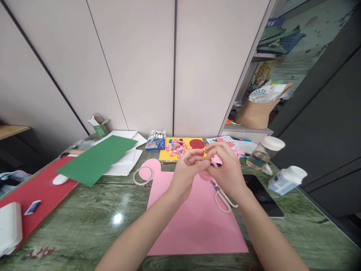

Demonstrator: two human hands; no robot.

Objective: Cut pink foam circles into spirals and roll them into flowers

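My left hand [188, 171] and my right hand [228, 169] meet above a large pink paper sheet [194, 222] on the green marble table [113, 226]. Both hands have their fingers curled together around a small pink paper piece [210, 165], which is mostly hidden between them. White-handled scissors [224, 197] lie on the pink sheet just below my right hand. Beyond the hands lies a yellow sheet [169, 153] with a heap of small pink rolled pieces [175, 146] and a red paper circle [196, 143].
A green sheet [97, 160] lies over white paper at the left, and a red sheet [36, 192] lies further left. A paint set [155, 142] sits at the back. Two glue bottles [265, 152] [286, 180] and a dark phone [262, 194] lie on the right. A white tape loop [142, 176] rests beside the pink sheet.
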